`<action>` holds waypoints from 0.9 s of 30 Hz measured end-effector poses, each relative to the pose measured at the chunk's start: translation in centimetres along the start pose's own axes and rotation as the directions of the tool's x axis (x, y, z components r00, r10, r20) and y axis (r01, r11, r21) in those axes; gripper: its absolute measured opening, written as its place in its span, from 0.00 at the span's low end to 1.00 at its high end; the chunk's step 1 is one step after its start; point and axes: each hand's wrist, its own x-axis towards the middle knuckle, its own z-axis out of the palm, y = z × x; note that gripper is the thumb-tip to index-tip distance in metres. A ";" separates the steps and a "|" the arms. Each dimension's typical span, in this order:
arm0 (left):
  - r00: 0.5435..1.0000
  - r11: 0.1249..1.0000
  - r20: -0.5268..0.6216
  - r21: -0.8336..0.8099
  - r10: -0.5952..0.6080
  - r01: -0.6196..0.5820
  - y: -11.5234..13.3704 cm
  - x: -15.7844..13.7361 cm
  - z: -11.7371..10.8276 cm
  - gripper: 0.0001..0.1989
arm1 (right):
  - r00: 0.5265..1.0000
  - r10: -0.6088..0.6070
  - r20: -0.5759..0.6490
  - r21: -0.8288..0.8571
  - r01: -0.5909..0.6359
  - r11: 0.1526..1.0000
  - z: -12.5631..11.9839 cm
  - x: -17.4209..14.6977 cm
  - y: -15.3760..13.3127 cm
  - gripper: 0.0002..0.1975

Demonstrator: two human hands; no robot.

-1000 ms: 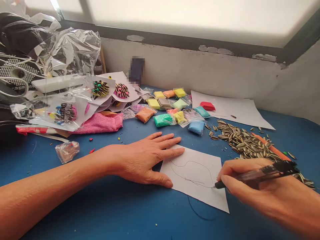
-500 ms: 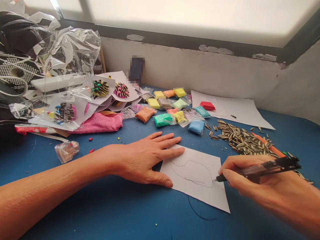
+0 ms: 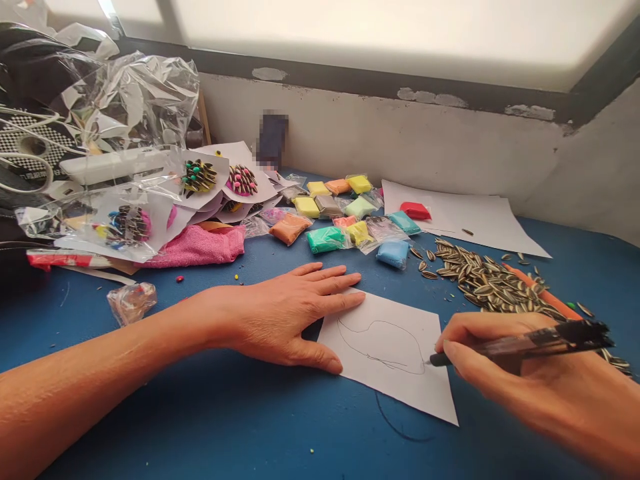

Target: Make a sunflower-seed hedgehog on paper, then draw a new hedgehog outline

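A white sheet of paper (image 3: 400, 397) lies on the blue table, carrying a thin curved outline that is rounded at the right and pointed at the upper left. My left hand (image 3: 295, 317) rests flat with fingers spread, its thumb and index finger on the paper's left edge. In my right hand (image 3: 530, 380) I grip a black pen (image 3: 525, 340). The pen's tip is at the right end of the outline, touching or just above the paper. Striped sunflower seeds (image 3: 485, 277) lie in a pile just beyond my right hand.
Small wrapped clay packs (image 3: 325, 240) in several colours lie beyond my left hand. More white sheets (image 3: 480, 220) are against the wall. A pink cloth (image 3: 200, 245), seed-decorated papers (image 3: 245, 180) and clear plastic bags (image 3: 145, 93) crowd the left. An orange stick (image 3: 545, 293) lies among the seeds.
The paper and my left hand appear shifted very slightly left. The pen leans a little lower in my right hand, its tip still beside the outline's right end.
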 end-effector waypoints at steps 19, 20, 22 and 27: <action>0.999 0.999 -0.040 -0.035 0.020 -0.022 0.0 0.1 0.2 0.44 | 0.999 0.035 0.021 0.041 -0.036 0.998 0.2 -0.2 -0.3 0.17; 0.999 0.999 -0.038 -0.032 0.017 -0.018 0.0 0.1 0.2 0.44 | 0.999 0.024 0.021 0.030 -0.025 0.999 0.2 -0.1 -0.3 0.17; 1.000 1.000 -0.027 -0.023 0.012 -0.013 0.1 0.0 0.1 0.44 | 1.000 0.007 0.026 0.037 -0.008 0.999 0.1 -0.1 -0.4 0.17; 1.000 1.000 -0.009 -0.004 0.003 -0.003 0.1 0.0 0.0 0.44 | 0.995 0.091 0.042 0.098 -0.095 0.991 0.0 -0.3 -0.2 0.22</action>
